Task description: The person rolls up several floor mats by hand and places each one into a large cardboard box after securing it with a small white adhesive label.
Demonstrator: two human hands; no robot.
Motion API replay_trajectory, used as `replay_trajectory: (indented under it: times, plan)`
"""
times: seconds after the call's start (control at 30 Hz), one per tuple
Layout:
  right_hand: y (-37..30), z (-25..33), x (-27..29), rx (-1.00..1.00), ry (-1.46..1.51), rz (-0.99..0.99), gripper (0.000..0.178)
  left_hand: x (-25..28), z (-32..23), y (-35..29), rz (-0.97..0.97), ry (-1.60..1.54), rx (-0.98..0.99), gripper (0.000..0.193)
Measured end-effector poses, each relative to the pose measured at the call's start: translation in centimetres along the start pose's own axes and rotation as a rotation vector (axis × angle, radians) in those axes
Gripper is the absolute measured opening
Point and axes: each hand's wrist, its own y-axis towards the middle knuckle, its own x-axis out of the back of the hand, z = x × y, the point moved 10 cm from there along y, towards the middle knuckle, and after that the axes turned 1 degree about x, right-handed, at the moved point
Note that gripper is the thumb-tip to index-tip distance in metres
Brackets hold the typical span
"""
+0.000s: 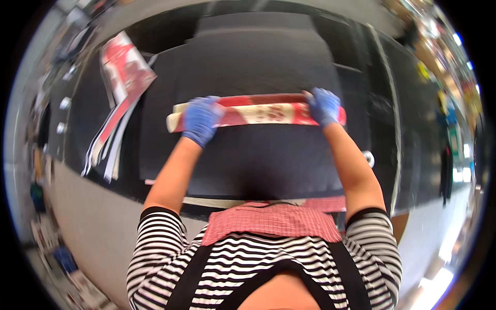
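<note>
A rolled-up printed sheet (264, 113) in red and cream lies crosswise in front of me over a black table surface. My left hand (199, 121), in a blue glove, is closed around the roll near its left end. Toward the other end my right hand (325, 107), also blue-gloved, grips the roll with the thumb on its far side. Both hands are slightly blurred. Whether the roll rests on the surface or is held just above it, I cannot tell.
Cut strips and a larger scrap of red and white printed sheet (124, 72) lie at the left. A small white round object (368, 158) sits beside my right forearm. Along the near edge shows a pinkish strip (325, 204). Blurred shelves of goods stand far right.
</note>
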Motion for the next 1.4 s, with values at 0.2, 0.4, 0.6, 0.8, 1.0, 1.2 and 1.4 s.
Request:
replay_trajectory:
  times: [0.2, 0.4, 0.6, 0.8, 1.0, 1.2, 1.4]
  plan:
    - [-1.2, 0.4, -0.4, 0.068, 0.105, -0.144, 0.021, -4.1, -0.5, -1.8, 0.022, 0.002, -0.033, 0.067]
    - [-1.8, 7.1, 1.7, 0.249, 0.134, -0.228, 0.04, -4.6, 2.0, 2.9, 0.128, -0.138, -0.007, 0.044]
    - [8.6, 5.8, 0.2, 0.231, 0.086, -0.137, 0.036, -3.6, -3.1, 4.9, -0.015, 0.105, -0.048, 0.109]
    - [5.0, 10.6, 1.1, 0.552, 0.142, -0.12, 0.087, -6.5, 1.0, 11.4, 0.413, -0.031, -0.068, 0.106]
    - [4.4, 9.0, 0.6, 0.351, -0.071, 0.05, 0.08, -5.6, -1.3, 10.2, 0.286, -0.012, -0.129, 0.072]
    - [-18.6, 8.7, 2.4, 0.501, 0.139, -0.07, 0.078, -2.1, -9.4, -10.0, 0.414, -0.147, -0.294, 0.067]
    - [-16.1, 7.3, 1.2, 0.493, 0.268, 0.238, 0.08, 0.4, -9.8, -8.4, 0.33, -0.257, -0.273, 0.076]
